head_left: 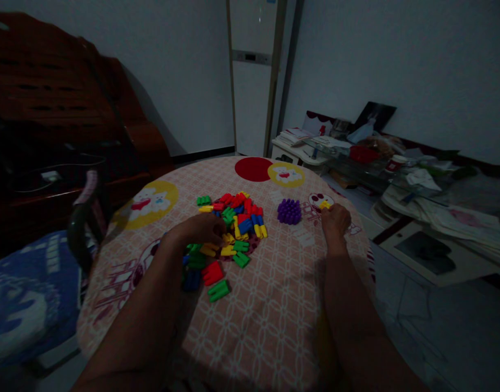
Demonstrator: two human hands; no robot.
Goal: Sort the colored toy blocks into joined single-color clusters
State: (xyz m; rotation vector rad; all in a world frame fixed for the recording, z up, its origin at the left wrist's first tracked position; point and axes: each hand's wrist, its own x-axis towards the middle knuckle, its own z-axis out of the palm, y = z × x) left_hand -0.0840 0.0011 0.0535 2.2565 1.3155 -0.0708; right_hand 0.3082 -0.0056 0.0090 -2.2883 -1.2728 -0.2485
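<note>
Yellow block (324, 205), in right fingers (329, 213); mixed blocks (245, 226), beside left fingers (218, 224)

Left of centre, the left hand (207, 227) reaches among coloured blocks (212, 273) on the tabletop (258, 316); right of centre, the right hand (336, 220) holds a yellow block (324, 204) near purple blocks (290, 212).

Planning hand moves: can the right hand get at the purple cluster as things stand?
Likely yes: the purple cluster sits left of the right hand on the tablecloth, with nothing visible between except the yellow piece at that hand, which might hinder a grasp.
</note>
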